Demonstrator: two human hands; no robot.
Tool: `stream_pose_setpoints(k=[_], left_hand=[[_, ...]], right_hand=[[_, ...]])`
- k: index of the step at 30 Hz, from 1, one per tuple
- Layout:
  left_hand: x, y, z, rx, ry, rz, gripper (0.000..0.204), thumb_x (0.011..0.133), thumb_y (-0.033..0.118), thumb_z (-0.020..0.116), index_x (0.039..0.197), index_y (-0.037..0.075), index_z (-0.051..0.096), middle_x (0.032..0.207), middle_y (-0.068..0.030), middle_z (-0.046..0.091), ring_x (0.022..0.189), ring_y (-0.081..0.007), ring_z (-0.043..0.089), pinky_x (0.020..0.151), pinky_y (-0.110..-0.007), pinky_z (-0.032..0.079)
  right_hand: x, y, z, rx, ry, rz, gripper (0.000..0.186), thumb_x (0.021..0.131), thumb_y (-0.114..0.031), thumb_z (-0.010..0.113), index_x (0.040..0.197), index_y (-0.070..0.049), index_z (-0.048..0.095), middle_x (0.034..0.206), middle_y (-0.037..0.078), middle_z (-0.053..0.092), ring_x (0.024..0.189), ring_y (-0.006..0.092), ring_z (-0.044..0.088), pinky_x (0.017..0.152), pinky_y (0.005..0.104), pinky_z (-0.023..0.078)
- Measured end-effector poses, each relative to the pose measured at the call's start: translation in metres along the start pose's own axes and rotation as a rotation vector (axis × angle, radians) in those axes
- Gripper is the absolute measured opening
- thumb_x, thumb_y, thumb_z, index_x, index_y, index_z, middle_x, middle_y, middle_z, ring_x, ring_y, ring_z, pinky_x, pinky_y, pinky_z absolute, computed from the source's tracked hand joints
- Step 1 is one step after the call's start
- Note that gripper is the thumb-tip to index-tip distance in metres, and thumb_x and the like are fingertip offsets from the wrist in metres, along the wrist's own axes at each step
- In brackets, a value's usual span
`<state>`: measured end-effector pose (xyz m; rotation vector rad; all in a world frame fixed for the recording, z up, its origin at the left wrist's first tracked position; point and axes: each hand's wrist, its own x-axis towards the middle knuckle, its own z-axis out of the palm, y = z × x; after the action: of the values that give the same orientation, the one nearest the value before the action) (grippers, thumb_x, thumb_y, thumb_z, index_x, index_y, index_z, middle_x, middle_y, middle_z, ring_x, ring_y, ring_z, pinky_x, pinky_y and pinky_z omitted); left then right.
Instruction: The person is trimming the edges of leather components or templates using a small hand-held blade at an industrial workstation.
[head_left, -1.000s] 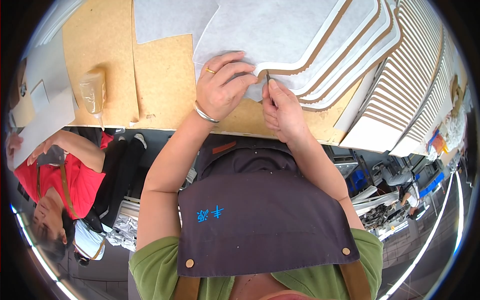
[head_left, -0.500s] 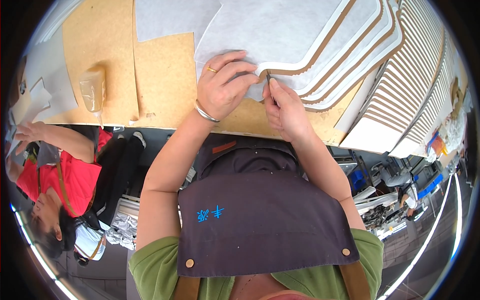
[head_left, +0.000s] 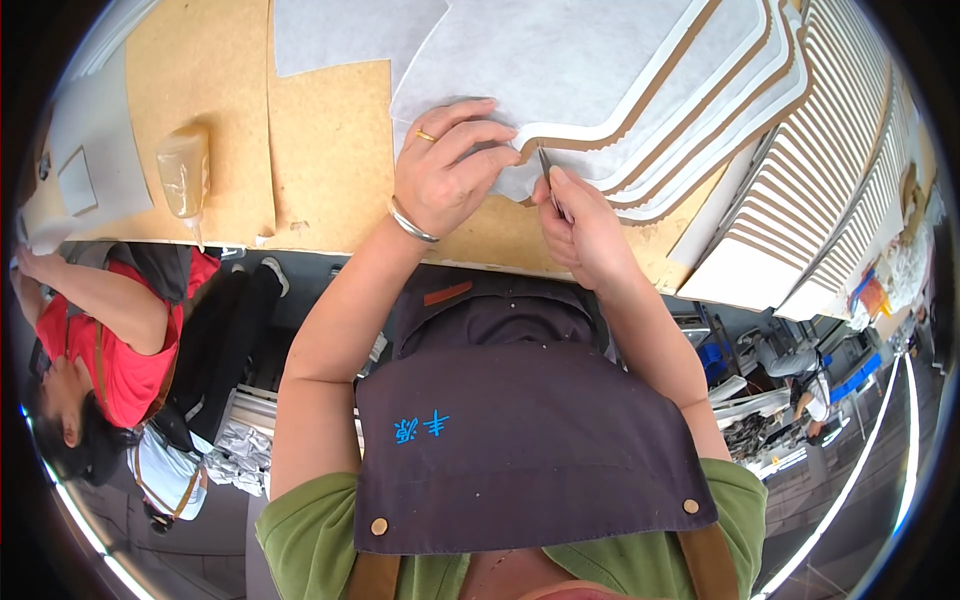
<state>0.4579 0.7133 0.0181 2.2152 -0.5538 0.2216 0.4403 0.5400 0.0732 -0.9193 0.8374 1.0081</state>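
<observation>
My left hand [head_left: 455,170], with a ring and a bracelet, pinches the curved near end of a brown-and-white strip [head_left: 580,143] between thumb and fingers. The brown edge is finely notched along the bend. In my right hand [head_left: 585,225] is a slim pointed metal tool [head_left: 545,162], held with its tip up against the brown edge, just right of my left fingertips. I cannot make out whether it is snips or tweezers, since my fingers cover its lower part. Under the strip lies a pale grey sheet [head_left: 500,70].
Similar strips [head_left: 680,165] fan out to the right, beside stacked striped panels [head_left: 790,190]. A squeeze bottle [head_left: 183,175] with a thin nozzle lies on the tan worktable [head_left: 330,130]. At left, a co-worker in a red top [head_left: 135,325] stands by the table's edge.
My right hand has drawn slightly back and right, so more of the tool shows. My left hand stays in place. The co-worker's arm has moved left and lower.
</observation>
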Motion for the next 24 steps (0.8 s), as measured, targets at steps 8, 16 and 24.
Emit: stream_pose_setpoints(k=[8, 16, 24], left_hand=[[0.001, 0.000, 0.000, 0.006, -0.007, -0.003, 0.019, 0.054, 0.001, 0.068, 0.070, 0.011, 0.064, 0.086, -0.0006, 0.061, 0.095, -0.0231, 0.056, 0.077, -0.031, 0.045], [0.001, 0.001, -0.001, 0.014, -0.009, -0.003, 0.019, 0.054, 0.000, 0.067, 0.070, 0.011, 0.064, 0.087, -0.0003, 0.061, 0.096, -0.0230, 0.056, 0.078, -0.031, 0.045], [0.000, 0.000, -0.001, 0.012, -0.010, 0.000, 0.020, 0.054, 0.000, 0.068, 0.071, 0.011, 0.064, 0.087, -0.0004, 0.061, 0.096, -0.0229, 0.056, 0.078, -0.031, 0.045]], right_hand=[[0.007, -0.009, 0.003, -0.089, -0.005, 0.020, 0.030, 0.093, -0.034, 0.037, 0.081, -0.008, 0.044, 0.050, -0.007, 0.028, 0.038, 0.0037, 0.017, 0.034, 0.0217, 0.014], [0.005, -0.010, 0.002, -0.074, -0.006, 0.029, 0.029, 0.093, -0.033, 0.038, 0.080, -0.008, 0.044, 0.050, -0.007, 0.029, 0.038, 0.0034, 0.018, 0.034, 0.0209, 0.014], [0.000, -0.015, -0.003, -0.164, -0.057, 0.075, 0.031, 0.093, -0.034, 0.037, 0.081, -0.007, 0.045, 0.051, -0.007, 0.028, 0.040, 0.0031, 0.018, 0.035, 0.0207, 0.014]])
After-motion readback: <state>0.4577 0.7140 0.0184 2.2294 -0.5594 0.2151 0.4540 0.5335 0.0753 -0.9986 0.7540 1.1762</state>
